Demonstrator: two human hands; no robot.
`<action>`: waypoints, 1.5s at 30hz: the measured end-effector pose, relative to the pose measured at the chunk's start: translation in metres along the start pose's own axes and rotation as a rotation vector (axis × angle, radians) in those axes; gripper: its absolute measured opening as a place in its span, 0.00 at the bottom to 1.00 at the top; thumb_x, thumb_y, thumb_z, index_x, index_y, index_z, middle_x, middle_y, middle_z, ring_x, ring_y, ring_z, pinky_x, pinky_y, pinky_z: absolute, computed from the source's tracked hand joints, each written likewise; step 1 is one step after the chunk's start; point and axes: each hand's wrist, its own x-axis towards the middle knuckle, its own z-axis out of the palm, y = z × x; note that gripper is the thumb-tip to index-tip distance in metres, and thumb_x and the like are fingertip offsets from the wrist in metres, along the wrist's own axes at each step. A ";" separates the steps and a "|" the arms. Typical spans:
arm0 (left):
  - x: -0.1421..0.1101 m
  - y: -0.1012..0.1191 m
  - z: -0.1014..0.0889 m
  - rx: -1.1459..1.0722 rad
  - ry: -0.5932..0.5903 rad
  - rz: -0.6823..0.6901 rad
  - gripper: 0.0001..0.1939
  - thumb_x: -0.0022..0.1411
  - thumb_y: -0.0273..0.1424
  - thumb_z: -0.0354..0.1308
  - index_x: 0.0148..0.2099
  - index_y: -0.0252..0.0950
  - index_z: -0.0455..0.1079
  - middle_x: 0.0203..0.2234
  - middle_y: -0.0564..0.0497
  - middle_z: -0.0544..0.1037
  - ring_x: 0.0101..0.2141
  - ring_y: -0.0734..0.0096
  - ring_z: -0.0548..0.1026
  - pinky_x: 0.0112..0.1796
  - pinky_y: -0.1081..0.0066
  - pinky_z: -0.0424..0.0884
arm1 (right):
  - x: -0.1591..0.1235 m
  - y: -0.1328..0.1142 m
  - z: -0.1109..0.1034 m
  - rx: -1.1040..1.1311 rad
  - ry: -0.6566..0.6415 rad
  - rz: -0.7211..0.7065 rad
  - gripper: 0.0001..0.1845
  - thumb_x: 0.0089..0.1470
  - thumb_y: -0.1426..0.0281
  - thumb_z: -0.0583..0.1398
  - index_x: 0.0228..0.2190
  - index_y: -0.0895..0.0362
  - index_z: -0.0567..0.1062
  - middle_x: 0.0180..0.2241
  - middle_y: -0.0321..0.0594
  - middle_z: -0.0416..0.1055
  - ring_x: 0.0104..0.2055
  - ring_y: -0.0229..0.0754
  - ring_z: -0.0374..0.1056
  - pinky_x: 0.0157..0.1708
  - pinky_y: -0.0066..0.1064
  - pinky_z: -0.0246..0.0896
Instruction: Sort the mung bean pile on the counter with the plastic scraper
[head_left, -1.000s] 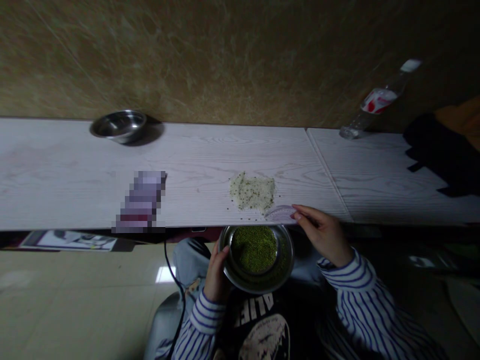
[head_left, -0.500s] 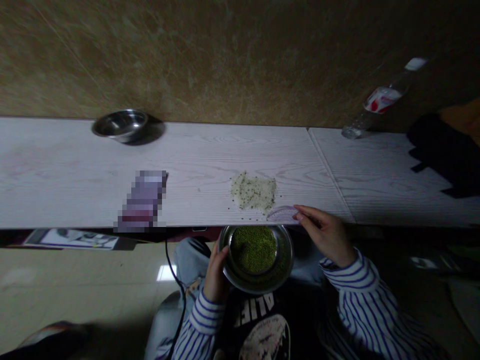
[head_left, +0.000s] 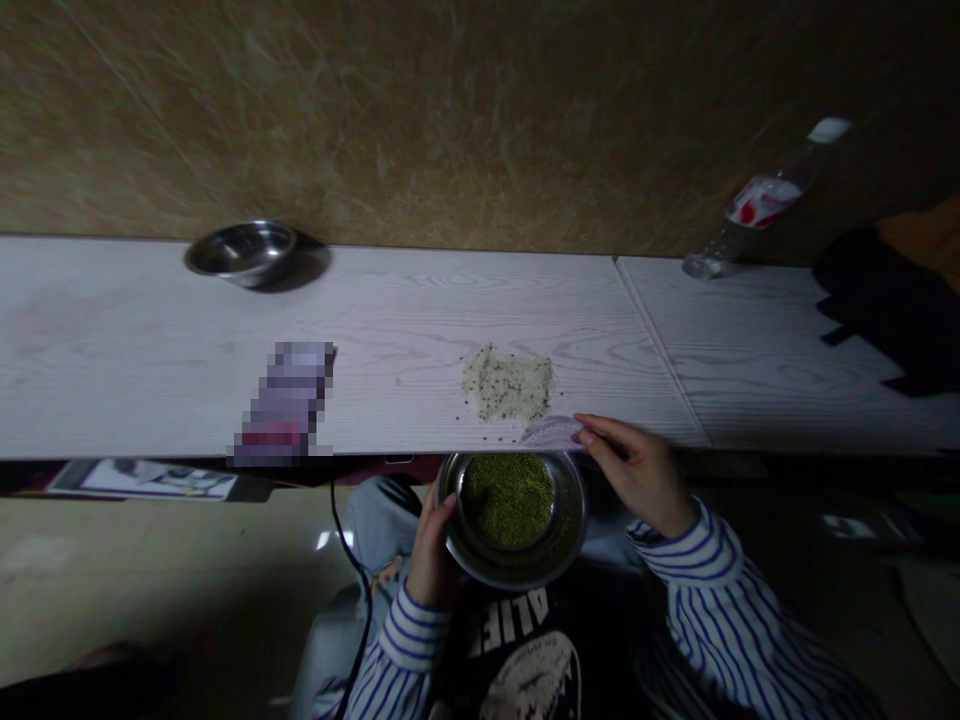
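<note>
My left hand (head_left: pixel 433 545) grips the left rim of a round metal bowl (head_left: pixel 574 520), thumb over the edge. Green mung beans (head_left: pixel 510 500) lie inside that bowl, which sits at my lap just below the table's front edge. Between the fingertips of my right hand (head_left: pixel 634 465) is a thin, translucent, pale purple curved piece (head_left: pixel 551 432); its exact kind I cannot make out. It rests at the table edge, beside a flat patch of white rice-like grains mixed with dark green beans (head_left: pixel 508 383). A few loose beans lie around the patch.
On the white wooden table (head_left: pixel 397 310), an empty metal bowl (head_left: pixel 241 253) stands back left against the wall. A blurred-out phone-like object (head_left: pixel 285 400) lies nearer. At the right are a clear plastic bottle (head_left: pixel 765 200) and a dark cloth item (head_left: pixel 885 300). A black cable (head_left: pixel 352 560) hangs down.
My right hand has slid slightly left along the table's front edge with the translucent piece. My left hand and the bowl of beans have stayed in place.
</note>
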 end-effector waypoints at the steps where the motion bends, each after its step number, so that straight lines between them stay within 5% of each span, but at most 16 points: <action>1: 0.000 0.000 0.000 0.002 -0.004 0.003 0.25 0.57 0.40 0.64 0.56 0.41 0.75 0.55 0.46 0.79 0.61 0.49 0.68 0.63 0.52 0.57 | 0.001 0.000 0.001 -0.004 0.007 -0.002 0.16 0.57 0.62 0.62 0.43 0.56 0.83 0.42 0.46 0.83 0.44 0.49 0.80 0.48 0.42 0.75; 13: -0.001 0.003 0.001 0.016 -0.002 0.002 0.26 0.57 0.40 0.64 0.57 0.40 0.75 0.54 0.45 0.79 0.60 0.49 0.69 0.62 0.51 0.59 | 0.013 -0.004 -0.012 -0.035 0.098 0.048 0.19 0.55 0.62 0.61 0.43 0.59 0.83 0.36 0.48 0.83 0.38 0.49 0.80 0.42 0.41 0.76; 45: -0.002 0.003 0.002 0.002 -0.017 -0.005 0.24 0.57 0.39 0.64 0.56 0.41 0.76 0.55 0.46 0.79 0.62 0.50 0.67 0.64 0.53 0.56 | 0.005 -0.007 -0.004 -0.067 0.054 0.040 0.17 0.57 0.62 0.61 0.43 0.57 0.83 0.39 0.47 0.83 0.39 0.49 0.80 0.43 0.41 0.76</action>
